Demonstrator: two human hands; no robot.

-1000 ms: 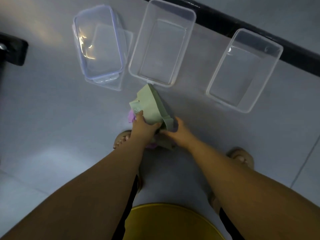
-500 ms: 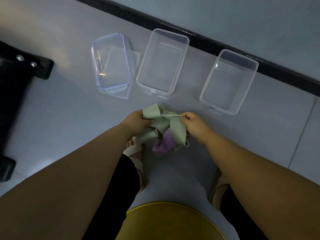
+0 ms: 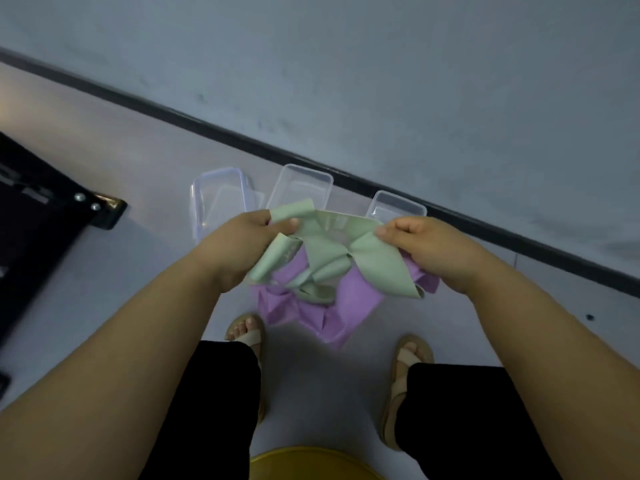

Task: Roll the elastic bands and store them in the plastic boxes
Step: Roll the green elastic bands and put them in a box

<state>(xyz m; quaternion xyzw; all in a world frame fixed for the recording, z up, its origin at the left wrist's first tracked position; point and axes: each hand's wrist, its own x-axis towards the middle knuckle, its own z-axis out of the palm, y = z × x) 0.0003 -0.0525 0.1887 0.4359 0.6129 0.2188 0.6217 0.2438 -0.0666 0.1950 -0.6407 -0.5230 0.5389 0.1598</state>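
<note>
1. Left hand (image 3: 239, 247) is gripping one end of the green band (image 3: 329, 247). Its fingers (image 3: 289, 223) are curling round a loose fold, with the thumb pressing on top.
2. Right hand (image 3: 429, 252) is pinching the opposite edge of the same band between thumb and forefinger. A short stretch is spanning from one set of fingers to the other, and the rest is drooping in loops below them.
3. Purple band (image 3: 343, 306) is hanging just beneath the fingers, tangled with the green loops. One end is running in under the right hand; I cannot tell whether it is being gripped there.
4. Three plastic boxes are sitting on the floor (image 3: 104, 271) beyond the fingers: left box (image 3: 218, 195), middle box (image 3: 303, 183), right box (image 3: 394, 204). Their near ends are hiding behind the hands, and the parts showing are holding no band.
5. Judgement: the task is sitting at its very start. Neither band is showing a roll, and nothing is lying in a box.
6. Remaining, as judged: pulling green free of purple, flattening each, rolling each, and boxing each.
</note>
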